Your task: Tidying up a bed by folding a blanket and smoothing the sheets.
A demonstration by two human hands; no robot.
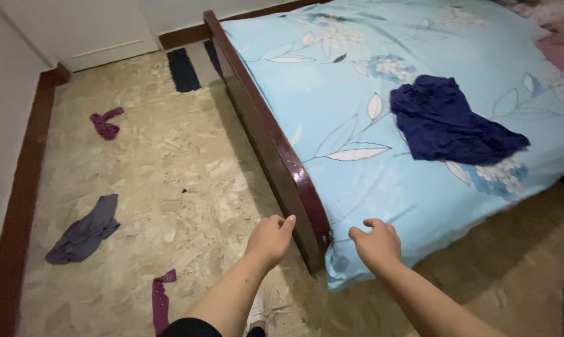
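The corner of the bed, where the glossy dark wooden footboard [275, 153] meets the smooth light blue flowered sheet [363, 181], is approached by both hands, with wide open marble floor [169, 181] kept to the left. The left hand [270, 240] is loosely curled, nothing held, fingers [287, 221] just beside the footboard's rounded edge. The right hand [375, 243] is half closed and empty, just above the sheet's hem; a crumpled navy garment [447, 122] is seen further up the bed.

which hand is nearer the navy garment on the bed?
Right. The right hand is at the sheet corner, below the navy garment. The left hand is beyond the footboard, farther away.
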